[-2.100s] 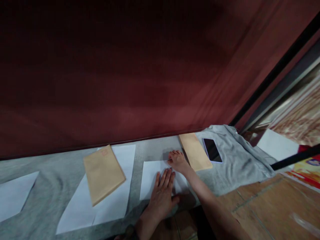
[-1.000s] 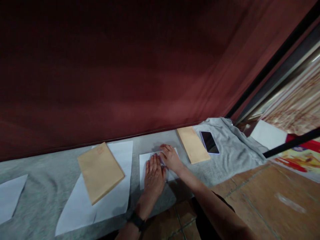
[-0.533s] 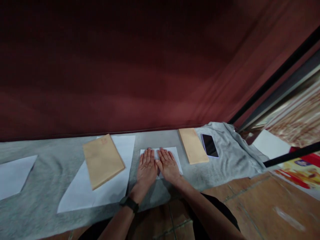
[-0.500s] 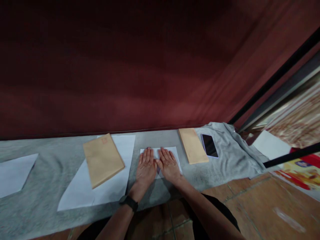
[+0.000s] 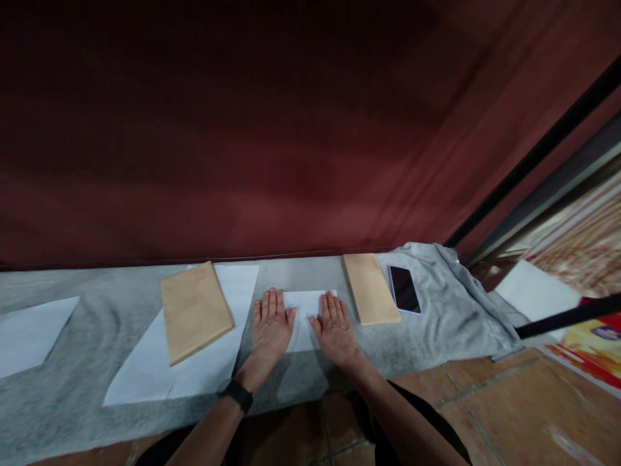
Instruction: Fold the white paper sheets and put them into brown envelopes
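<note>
A small folded sheet of white paper [image 5: 301, 323] lies flat on the grey cloth in front of me. My left hand [image 5: 272, 327] rests flat over the paper's left edge, fingers stretched forward and thumb apart. Over its right edge my right hand [image 5: 336, 329] lies palm down, fingers extended. Between the two thumbs a strip of the paper shows. Neither hand grips anything. Left of my hands, a brown envelope stack [image 5: 196, 310] sits on larger white sheets [image 5: 140, 369]. Another brown envelope stack [image 5: 371, 288] is just right of my right hand.
A phone [image 5: 405, 289] lies face up beyond the right stack. The grey cloth [image 5: 436, 304] bunches at the right end. More white paper [image 5: 33, 336] is at the far left. A dark red wall [image 5: 291, 162] rises behind; black bars [image 5: 567, 314] stand at right.
My hands have slid apart from the middle of the paper, the left one leftward and the right one slightly rightward. More of the paper's middle shows. The view has shifted slightly.
</note>
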Motion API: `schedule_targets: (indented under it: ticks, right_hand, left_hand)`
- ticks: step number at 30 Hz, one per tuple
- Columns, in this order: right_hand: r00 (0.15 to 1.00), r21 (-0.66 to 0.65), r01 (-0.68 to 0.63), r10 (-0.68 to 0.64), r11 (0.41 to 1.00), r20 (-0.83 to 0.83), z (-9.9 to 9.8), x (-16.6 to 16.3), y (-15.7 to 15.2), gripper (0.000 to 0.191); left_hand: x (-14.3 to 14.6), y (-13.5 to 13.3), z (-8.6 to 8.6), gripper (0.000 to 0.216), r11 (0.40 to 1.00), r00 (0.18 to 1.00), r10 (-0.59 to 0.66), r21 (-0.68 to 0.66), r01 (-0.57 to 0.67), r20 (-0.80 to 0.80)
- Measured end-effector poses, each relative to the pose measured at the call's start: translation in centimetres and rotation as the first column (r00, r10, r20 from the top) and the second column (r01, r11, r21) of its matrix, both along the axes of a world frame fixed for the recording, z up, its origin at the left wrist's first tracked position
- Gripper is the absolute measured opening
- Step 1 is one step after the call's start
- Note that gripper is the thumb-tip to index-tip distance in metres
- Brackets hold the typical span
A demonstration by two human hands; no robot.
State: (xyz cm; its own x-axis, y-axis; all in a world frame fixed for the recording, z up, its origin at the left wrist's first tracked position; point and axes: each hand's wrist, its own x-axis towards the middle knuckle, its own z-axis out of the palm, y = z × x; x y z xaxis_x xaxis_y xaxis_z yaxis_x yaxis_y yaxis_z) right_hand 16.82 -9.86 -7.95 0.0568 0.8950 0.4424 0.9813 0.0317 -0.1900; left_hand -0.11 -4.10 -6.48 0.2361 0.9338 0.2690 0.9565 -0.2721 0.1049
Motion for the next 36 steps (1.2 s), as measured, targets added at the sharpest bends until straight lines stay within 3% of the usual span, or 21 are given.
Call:
schedule_targets:
  ticks: [5, 8, 13, 23, 36]
  right_hand:
    - [0.989, -0.086, -0.129, 0.122, 0.988, -0.081, 1.2, -0.8, 0.2, 0.052]
    - [0.974, -0.12, -0.222, 0.213, 0.968, -0.082, 1.5, -1.6, 0.5, 0.051]
    - [0.986, -0.113, -0.168, 0.168, 0.979, -0.009, 1.2, -1.3, 1.1, 0.049]
    - [0.997, -0.063, -0.038, 0.042, 0.997, 0.071, 0.5, 0.0, 1.3, 0.059]
    - [0.994, 0.006, 0.005, -0.005, 1.0, 0.108, -0.6, 1.2, 0.4, 0.064]
  left_hand:
    - [1.1, -1.2, 0.0, 0.056, 0.977, 0.977, -0.214, 0.015, 0.214, -0.023]
    - [1.5, -1.7, -0.2, 0.057, 0.964, 0.963, -0.266, -0.028, 0.265, -0.048]
    - [0.8, -1.2, -0.2, 0.056, 0.963, 0.963, -0.268, -0.008, 0.268, -0.033]
    - [-0.6, -0.2, -0.7, 0.068, 0.992, 0.992, -0.122, 0.029, 0.121, 0.04]
    - [-1.2, -0.7, -1.1, 0.076, 0.993, 0.991, -0.101, 0.076, 0.094, 0.091]
